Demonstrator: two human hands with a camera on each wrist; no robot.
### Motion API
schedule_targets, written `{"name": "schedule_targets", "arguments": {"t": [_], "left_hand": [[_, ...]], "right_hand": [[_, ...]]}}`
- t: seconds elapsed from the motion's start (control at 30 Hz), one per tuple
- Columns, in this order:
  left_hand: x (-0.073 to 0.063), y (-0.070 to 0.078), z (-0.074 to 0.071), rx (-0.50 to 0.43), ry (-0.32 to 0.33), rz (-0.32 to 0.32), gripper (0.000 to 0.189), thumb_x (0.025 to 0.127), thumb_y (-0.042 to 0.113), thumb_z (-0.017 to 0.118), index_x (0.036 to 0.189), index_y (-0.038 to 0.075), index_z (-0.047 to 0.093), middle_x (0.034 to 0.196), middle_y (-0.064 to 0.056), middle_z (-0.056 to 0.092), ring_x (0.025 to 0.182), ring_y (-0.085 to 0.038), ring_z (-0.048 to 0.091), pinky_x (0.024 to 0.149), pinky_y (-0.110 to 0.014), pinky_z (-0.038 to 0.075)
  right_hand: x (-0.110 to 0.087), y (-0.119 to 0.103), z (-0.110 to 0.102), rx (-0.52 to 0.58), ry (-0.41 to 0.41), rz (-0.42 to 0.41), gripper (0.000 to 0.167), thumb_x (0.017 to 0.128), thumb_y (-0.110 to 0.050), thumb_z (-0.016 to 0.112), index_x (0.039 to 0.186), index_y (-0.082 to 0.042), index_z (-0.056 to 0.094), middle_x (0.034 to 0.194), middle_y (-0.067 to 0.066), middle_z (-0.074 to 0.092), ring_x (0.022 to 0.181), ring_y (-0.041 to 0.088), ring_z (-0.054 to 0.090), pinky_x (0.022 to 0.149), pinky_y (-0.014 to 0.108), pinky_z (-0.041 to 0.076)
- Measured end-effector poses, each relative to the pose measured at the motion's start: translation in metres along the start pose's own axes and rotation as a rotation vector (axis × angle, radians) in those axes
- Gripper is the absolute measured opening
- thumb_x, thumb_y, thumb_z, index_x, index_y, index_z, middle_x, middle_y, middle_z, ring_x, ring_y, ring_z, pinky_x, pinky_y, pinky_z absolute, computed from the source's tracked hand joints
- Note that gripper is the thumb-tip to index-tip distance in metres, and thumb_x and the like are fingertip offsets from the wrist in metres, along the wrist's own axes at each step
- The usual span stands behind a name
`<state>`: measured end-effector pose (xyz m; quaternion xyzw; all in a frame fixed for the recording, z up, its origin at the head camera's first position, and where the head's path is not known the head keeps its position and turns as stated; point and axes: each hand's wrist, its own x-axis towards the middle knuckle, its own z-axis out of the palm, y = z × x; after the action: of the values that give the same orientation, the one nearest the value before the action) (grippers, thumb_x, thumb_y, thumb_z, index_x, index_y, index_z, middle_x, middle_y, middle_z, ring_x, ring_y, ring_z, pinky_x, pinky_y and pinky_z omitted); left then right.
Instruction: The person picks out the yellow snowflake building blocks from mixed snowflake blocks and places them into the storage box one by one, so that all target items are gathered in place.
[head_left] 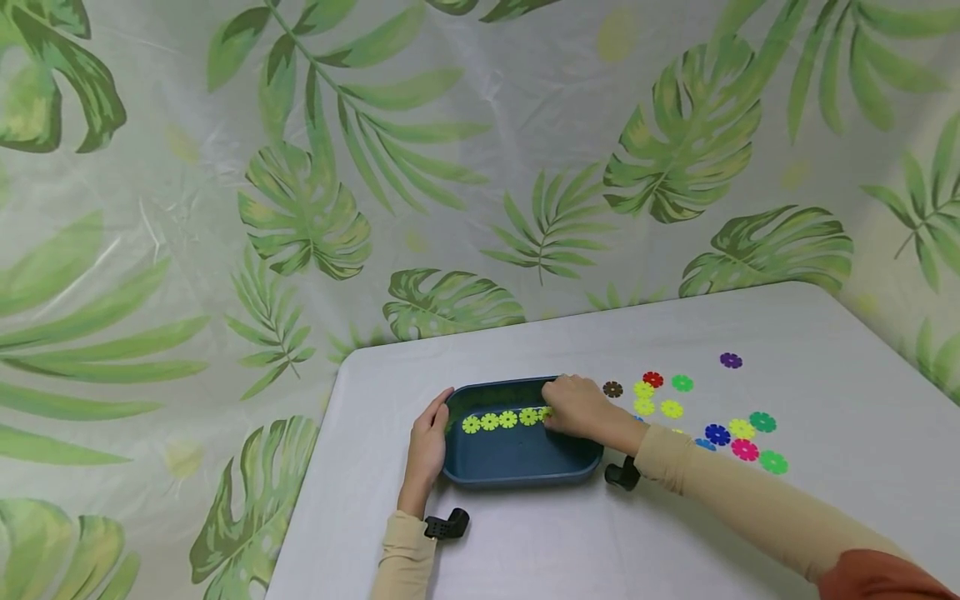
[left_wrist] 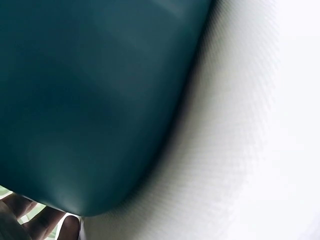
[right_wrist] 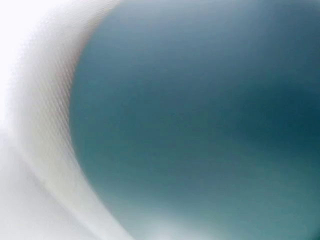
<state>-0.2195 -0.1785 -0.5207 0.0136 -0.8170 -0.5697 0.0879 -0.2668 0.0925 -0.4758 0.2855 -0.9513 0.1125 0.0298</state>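
A dark blue rectangular tray [head_left: 517, 462] stands on the table. Across its inside runs a row of yellow notched discs [head_left: 509, 419], shaped like flower pieces. My left hand [head_left: 427, 446] grips the tray's left side near the far corner; its fingertips [left_wrist: 45, 222] show past the tray edge in the left wrist view. Over the tray's right part, my right hand [head_left: 588, 412] has curled fingers and pinches a yellow notched disc [head_left: 545, 413] at the row's right end. That disc is partly hidden by the hand. Only blurred tray and cloth appear in the right wrist view.
Right of the tray lie loose notched discs: brown [head_left: 612, 389], red [head_left: 653, 379], purple [head_left: 731, 360], dark blue [head_left: 717, 434], pink [head_left: 745, 450], and several green and yellow ones. A white cloth covers the table [head_left: 517, 550]. Behind it hangs a leaf-patterned curtain [head_left: 450, 208].
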Motion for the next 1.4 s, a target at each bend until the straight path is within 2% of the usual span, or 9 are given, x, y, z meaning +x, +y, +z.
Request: {"name": "schedule_targets", "arguments": {"t": [0.17, 0.27, 0.4, 0.6, 0.83, 1.17, 1.4], "left_hand": [[0.000, -0.001, 0.000, -0.002, 0.003, -0.015, 0.038, 0.110, 0.030, 0.043, 0.145, 0.022, 0.058, 0.151, -0.002, 0.051, 0.144, -0.026, 0.039, 0.119, -0.052, 0.029], [0.001, -0.001, 0.000, -0.002, 0.004, -0.015, 0.038, 0.110, 0.030, 0.043, 0.145, 0.022, 0.058, 0.151, -0.002, 0.051, 0.144, -0.026, 0.039, 0.119, -0.051, 0.029], [0.000, 0.000, 0.000, 0.005, 0.005, -0.009, 0.039, 0.110, 0.029, 0.043, 0.145, 0.020, 0.058, 0.151, -0.004, 0.051, 0.144, -0.028, 0.039, 0.118, -0.053, 0.029], [-0.001, 0.000, -0.001, 0.000, 0.006, -0.022, 0.039, 0.110, 0.030, 0.043, 0.145, 0.022, 0.057, 0.151, -0.002, 0.051, 0.145, -0.026, 0.038, 0.119, -0.051, 0.028], [-0.001, -0.002, 0.000, 0.005, 0.006, -0.020, 0.039, 0.111, 0.030, 0.042, 0.146, 0.021, 0.057, 0.151, -0.002, 0.051, 0.145, -0.025, 0.038, 0.119, -0.051, 0.028], [0.000, -0.004, 0.001, 0.009, 0.008, -0.012, 0.039, 0.111, 0.031, 0.042, 0.145, 0.023, 0.058, 0.151, -0.001, 0.051, 0.145, -0.025, 0.039, 0.119, -0.051, 0.027], [0.000, -0.003, 0.001, 0.010, 0.005, -0.009, 0.039, 0.111, 0.030, 0.042, 0.145, 0.021, 0.057, 0.151, -0.002, 0.051, 0.145, -0.025, 0.039, 0.119, -0.051, 0.028]], "right_hand": [[-0.012, 0.016, -0.018, 0.167, 0.151, 0.000, 0.005, 0.087, -0.015, 0.076, 0.084, -0.011, 0.075, 0.065, -0.006, 0.061, 0.053, 0.007, 0.050, 0.048, 0.025, 0.044], [-0.021, 0.036, -0.024, 0.223, 0.240, 0.034, 0.005, 0.088, -0.015, 0.073, 0.089, -0.011, 0.075, 0.067, -0.007, 0.061, 0.054, 0.007, 0.049, 0.048, 0.026, 0.043], [-0.040, 0.073, -0.022, 0.265, 0.285, 0.114, 0.007, 0.089, -0.016, 0.073, 0.092, -0.011, 0.076, 0.070, -0.006, 0.062, 0.056, 0.009, 0.049, 0.049, 0.027, 0.041], [-0.076, 0.123, -0.017, 0.275, 0.275, 0.223, 0.008, 0.090, -0.014, 0.072, 0.093, -0.007, 0.076, 0.074, -0.003, 0.065, 0.063, 0.013, 0.054, 0.056, 0.029, 0.046], [-0.109, 0.153, -0.013, 0.293, 0.215, 0.286, 0.016, 0.090, -0.015, 0.073, 0.099, -0.003, 0.075, 0.077, -0.002, 0.064, 0.068, 0.016, 0.055, 0.059, 0.030, 0.046], [-0.128, 0.166, -0.006, 0.307, 0.127, 0.307, 0.034, 0.083, -0.023, 0.082, 0.106, 0.001, 0.074, 0.087, 0.002, 0.063, 0.080, 0.021, 0.057, 0.073, 0.038, 0.053], [-0.130, 0.164, -0.005, 0.296, 0.111, 0.271, 0.039, 0.081, -0.032, 0.085, 0.105, -0.003, 0.074, 0.090, 0.002, 0.060, 0.082, 0.020, 0.055, 0.072, 0.036, 0.051]]}}
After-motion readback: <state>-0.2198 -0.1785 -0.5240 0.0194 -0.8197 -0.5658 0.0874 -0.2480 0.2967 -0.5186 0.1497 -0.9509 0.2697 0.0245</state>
